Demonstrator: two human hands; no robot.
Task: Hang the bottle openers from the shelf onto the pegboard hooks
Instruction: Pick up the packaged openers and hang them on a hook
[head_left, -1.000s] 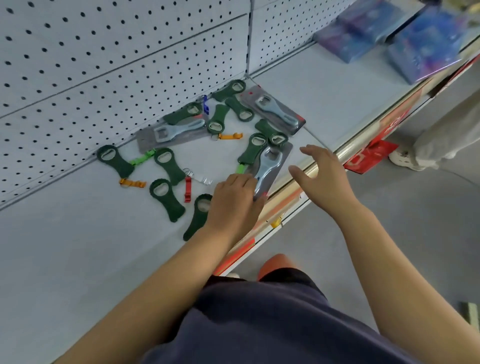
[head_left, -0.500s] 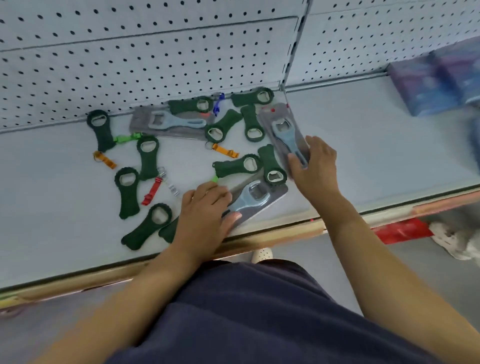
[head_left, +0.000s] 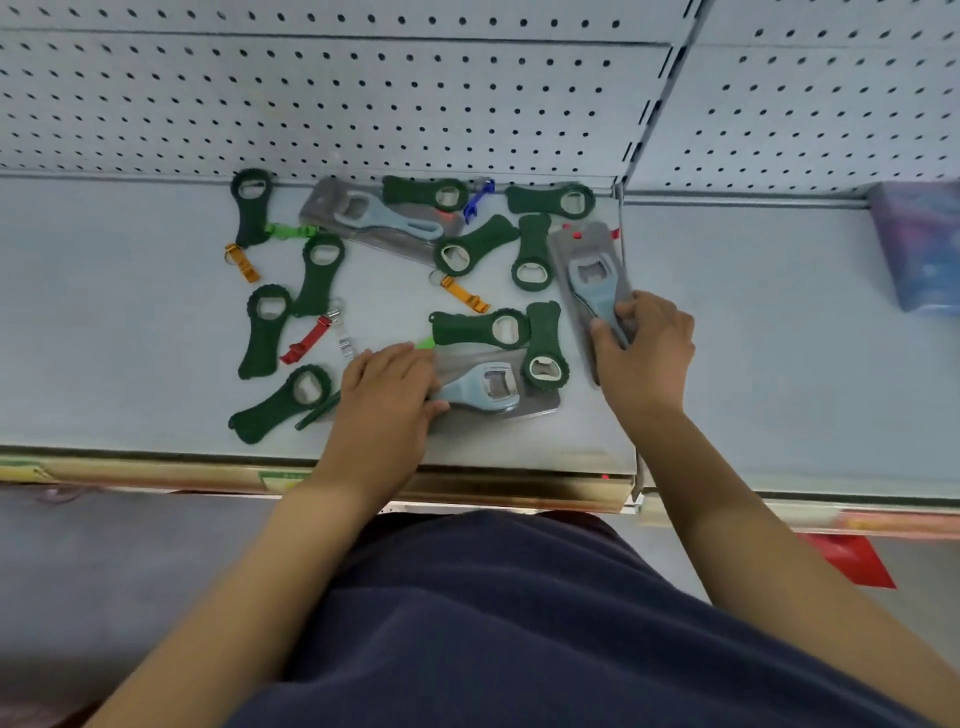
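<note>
White perforated pegboard (head_left: 363, 104) backed a pale grey shelf (head_left: 753, 338) strewn with dark green plastic bottle openers (head_left: 483, 330). Reaching forward, the left hand (head_left: 384, 400) lay knuckles-up, fingers closed on the handle end of a carded pale blue bottle opener (head_left: 483, 389). The right hand (head_left: 644, 353) gripped another carded blue opener (head_left: 592, 275), hiding its lower end. A green opener (head_left: 317, 410) lay mostly hidden under the left hand.

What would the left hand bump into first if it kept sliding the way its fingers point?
The left hand points rightward across the shelf, resting on a carded blue opener. Going straight on, it would probably first meet the green opener lying over that card's right end.
</note>
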